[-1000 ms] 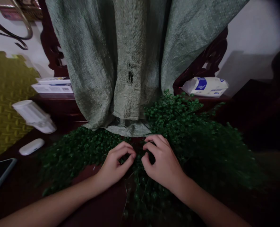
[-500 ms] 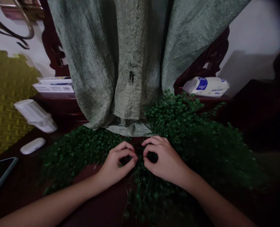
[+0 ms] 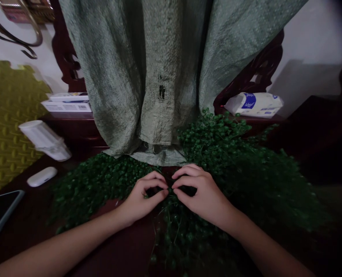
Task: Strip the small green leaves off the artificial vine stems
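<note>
My left hand [image 3: 144, 197] and my right hand [image 3: 203, 193] meet fingertip to fingertip at the middle of the table, each with thumb and forefinger pinched. A small green bit of a sprig [image 3: 170, 190] shows between the two pinches; most of it is covered by the fingers. A heap of green leafy sprigs [image 3: 101, 181] with small round heads lies beside my left hand. Another, larger heap of sprigs [image 3: 246, 165] spreads behind and beyond my right hand. Loose thin stems [image 3: 173, 231] trail on the table below my fingers.
A grey-green woven sack [image 3: 159, 115] hangs down behind the hands. On the left are a phone [image 3: 3, 211], a white oval case [image 3: 42, 176], a white cylinder [image 3: 45, 140] and flat boxes [image 3: 68, 104]. A tissue pack [image 3: 254, 104] lies on the right ledge of the dark red table [image 3: 110, 250].
My right hand's thumb and forefinger have moved left, closer to my left fingertips, and the gap between the hands has narrowed. The view has shifted slightly.
</note>
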Available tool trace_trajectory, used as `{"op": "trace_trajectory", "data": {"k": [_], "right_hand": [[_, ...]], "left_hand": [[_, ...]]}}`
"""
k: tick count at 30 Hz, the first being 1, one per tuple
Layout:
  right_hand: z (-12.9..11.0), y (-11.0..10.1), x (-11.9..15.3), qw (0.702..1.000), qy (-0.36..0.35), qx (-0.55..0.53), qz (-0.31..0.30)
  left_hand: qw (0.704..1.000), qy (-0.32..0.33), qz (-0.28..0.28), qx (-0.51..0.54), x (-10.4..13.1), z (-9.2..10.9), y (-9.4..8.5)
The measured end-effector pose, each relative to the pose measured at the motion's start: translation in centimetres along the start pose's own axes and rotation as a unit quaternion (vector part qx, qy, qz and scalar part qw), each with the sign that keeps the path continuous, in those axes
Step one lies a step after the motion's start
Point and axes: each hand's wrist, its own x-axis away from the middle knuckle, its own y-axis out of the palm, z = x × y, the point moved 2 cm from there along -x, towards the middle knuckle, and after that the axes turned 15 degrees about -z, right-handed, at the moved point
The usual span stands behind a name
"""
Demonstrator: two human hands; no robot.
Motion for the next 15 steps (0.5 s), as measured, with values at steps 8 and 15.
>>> {"op": "trace_trajectory", "data": {"k": [8, 15], "right_hand": [[-0.19, 0.29, 0.11, 0.999, -0.043, 0.006, -0.019], [0.09, 0.81, 0.09, 0.998, -0.054, 0.018, -0.033]], "left_hand": [[1.0, -0.008, 0.013, -0.007, -0.09, -0.14, 0.17], [1.0, 0.017, -0.001, -0.024, -0.01, 0.22, 0.21]]}}
